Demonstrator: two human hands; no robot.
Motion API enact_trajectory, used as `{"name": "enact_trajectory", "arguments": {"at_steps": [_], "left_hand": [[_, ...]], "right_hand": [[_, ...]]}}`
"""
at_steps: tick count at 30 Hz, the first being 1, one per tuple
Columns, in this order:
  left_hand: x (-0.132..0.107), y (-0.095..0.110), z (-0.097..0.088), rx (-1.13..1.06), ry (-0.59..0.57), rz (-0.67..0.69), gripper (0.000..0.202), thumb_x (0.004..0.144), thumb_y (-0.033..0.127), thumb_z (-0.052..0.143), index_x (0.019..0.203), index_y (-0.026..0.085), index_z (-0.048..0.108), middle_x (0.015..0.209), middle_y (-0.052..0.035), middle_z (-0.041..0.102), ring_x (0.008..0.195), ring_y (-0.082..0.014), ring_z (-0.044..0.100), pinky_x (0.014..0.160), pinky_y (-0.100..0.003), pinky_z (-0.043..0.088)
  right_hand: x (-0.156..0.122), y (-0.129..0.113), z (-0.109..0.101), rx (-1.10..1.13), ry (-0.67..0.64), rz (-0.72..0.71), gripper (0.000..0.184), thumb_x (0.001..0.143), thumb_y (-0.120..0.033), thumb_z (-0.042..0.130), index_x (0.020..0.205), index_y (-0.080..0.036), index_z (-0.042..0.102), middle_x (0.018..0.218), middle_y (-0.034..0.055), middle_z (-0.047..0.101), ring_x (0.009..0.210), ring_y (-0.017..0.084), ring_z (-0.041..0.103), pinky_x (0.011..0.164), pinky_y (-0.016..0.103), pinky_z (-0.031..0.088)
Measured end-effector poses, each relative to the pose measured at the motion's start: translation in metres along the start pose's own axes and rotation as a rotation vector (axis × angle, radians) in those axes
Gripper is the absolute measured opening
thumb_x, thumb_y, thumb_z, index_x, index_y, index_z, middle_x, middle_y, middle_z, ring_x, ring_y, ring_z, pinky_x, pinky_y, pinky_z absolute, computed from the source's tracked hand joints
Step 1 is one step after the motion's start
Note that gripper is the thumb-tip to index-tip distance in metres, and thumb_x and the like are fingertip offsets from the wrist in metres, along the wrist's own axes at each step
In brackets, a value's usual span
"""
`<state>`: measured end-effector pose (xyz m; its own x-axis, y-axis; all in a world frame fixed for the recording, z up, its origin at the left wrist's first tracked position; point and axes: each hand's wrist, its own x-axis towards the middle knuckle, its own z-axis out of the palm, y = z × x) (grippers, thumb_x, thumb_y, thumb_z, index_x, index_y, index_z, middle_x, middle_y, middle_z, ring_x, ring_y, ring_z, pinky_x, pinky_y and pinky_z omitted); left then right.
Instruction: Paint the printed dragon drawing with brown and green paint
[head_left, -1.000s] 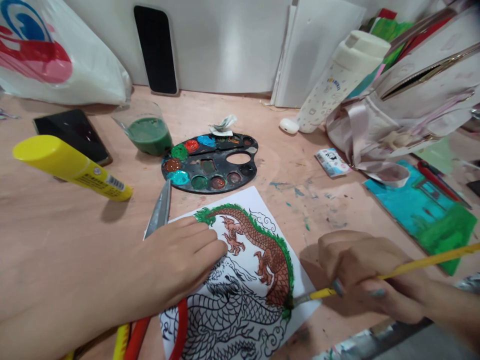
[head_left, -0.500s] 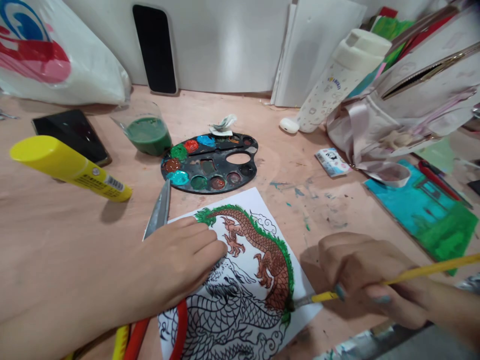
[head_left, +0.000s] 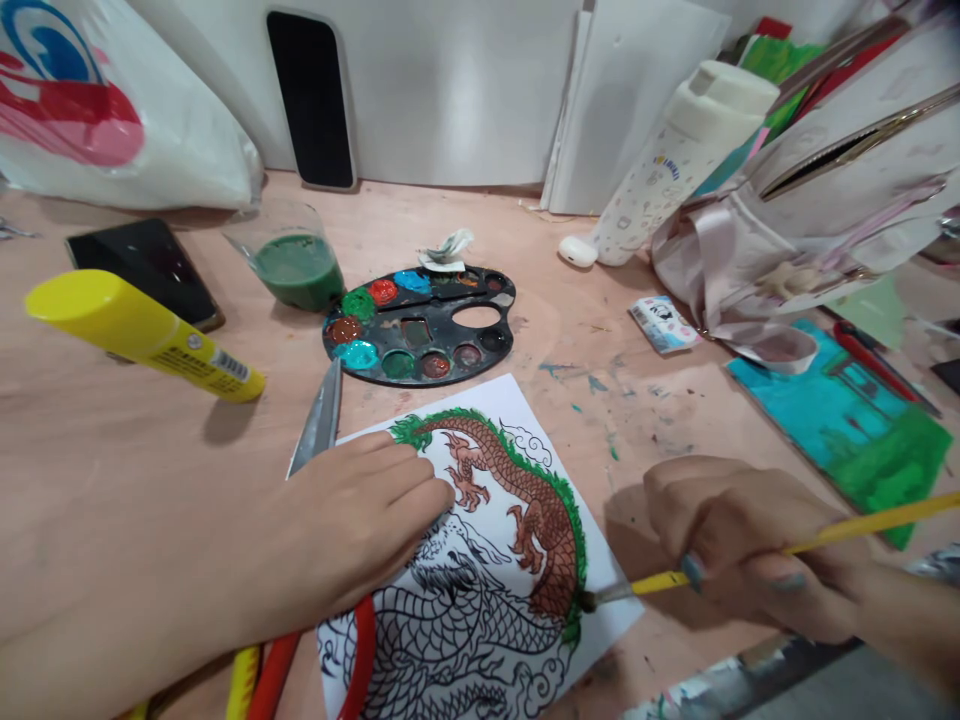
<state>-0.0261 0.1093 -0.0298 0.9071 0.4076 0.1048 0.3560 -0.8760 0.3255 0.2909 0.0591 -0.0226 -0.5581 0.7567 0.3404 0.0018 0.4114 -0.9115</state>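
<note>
My left hand [head_left: 367, 510] lies across a sheet of paper [head_left: 508, 400], fingers flat against it and pressing it to the table. The sheet carries a printed dragon [head_left: 551, 510], its tail and back legs painted brown with a green fringe, the rest black outline. Under the left hand and forearm are scissors, their blade [head_left: 318, 420] and red handle [head_left: 363, 655] showing. Off the sheet's right side, my right hand [head_left: 750, 540] is closed around a yellow paintbrush [head_left: 658, 583]. Its dark tip touches, or nearly touches, the green fringe beside the dragon's brown body.
Beyond the sheet sits a black paint palette [head_left: 450, 345], with a cup of green water [head_left: 296, 270] beside it. A yellow glue stick [head_left: 150, 335] stands at left, near a phone [head_left: 142, 270]. Rightward are a white bottle [head_left: 682, 160], a bag [head_left: 825, 200] and a painted picture [head_left: 847, 420].
The right hand and paintbrush have shifted slightly right, drawing the bristles a little away from the fringe. My left hand and the paper stay in place.
</note>
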Motion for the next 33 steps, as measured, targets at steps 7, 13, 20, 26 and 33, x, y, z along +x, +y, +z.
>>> {"name": "enact_trajectory", "arguments": {"at_steps": [7,13,20,26,33], "left_hand": [[0.002,-0.001,0.002,0.000,-0.004,0.003,0.025,0.102,0.014,0.032,0.098,0.017,0.056,0.084,-0.0036,0.057,0.077,-0.0215,0.050,0.071,-0.037,0.037],[0.001,-0.001,0.002,0.007,-0.008,0.004,0.023,0.101,0.014,0.033,0.097,0.017,0.055,0.084,-0.0040,0.057,0.078,-0.0217,0.050,0.071,-0.037,0.037],[0.004,0.000,0.001,0.011,0.002,0.003,0.024,0.101,0.013,0.033,0.094,0.017,0.056,0.083,-0.0040,0.056,0.076,-0.0212,0.049,0.069,-0.036,0.037],[0.001,-0.002,0.011,0.040,0.054,0.010,0.022,0.100,0.010,0.033,0.094,0.017,0.054,0.081,-0.0038,0.053,0.074,-0.0220,0.045,0.067,-0.037,0.035],[0.000,0.000,0.008,0.084,-0.014,0.000,0.020,0.100,0.011,0.035,0.099,0.017,0.054,0.087,-0.0044,0.056,0.079,-0.0232,0.049,0.068,-0.037,0.037]], "right_hand": [[-0.006,0.012,0.005,0.097,-0.023,-0.002,0.032,0.101,-0.040,0.050,0.079,-0.018,0.059,0.063,0.0017,0.056,0.060,0.014,0.059,0.057,0.026,0.047],[-0.007,0.018,0.010,0.163,-0.027,0.011,0.034,0.099,-0.045,0.054,0.079,-0.019,0.060,0.061,0.0004,0.057,0.059,0.013,0.060,0.059,0.025,0.049],[-0.004,0.011,0.012,0.142,0.076,0.032,0.034,0.101,-0.038,0.050,0.074,-0.019,0.058,0.061,-0.0002,0.051,0.055,0.012,0.055,0.053,0.024,0.044],[-0.013,0.018,0.013,0.155,-0.027,0.034,0.034,0.100,-0.044,0.051,0.078,-0.019,0.060,0.062,0.0013,0.057,0.059,0.014,0.057,0.059,0.027,0.046],[-0.011,0.019,0.011,0.098,-0.111,-0.005,0.032,0.102,-0.042,0.050,0.083,-0.018,0.062,0.065,0.0022,0.061,0.063,0.013,0.060,0.062,0.026,0.048]]}}
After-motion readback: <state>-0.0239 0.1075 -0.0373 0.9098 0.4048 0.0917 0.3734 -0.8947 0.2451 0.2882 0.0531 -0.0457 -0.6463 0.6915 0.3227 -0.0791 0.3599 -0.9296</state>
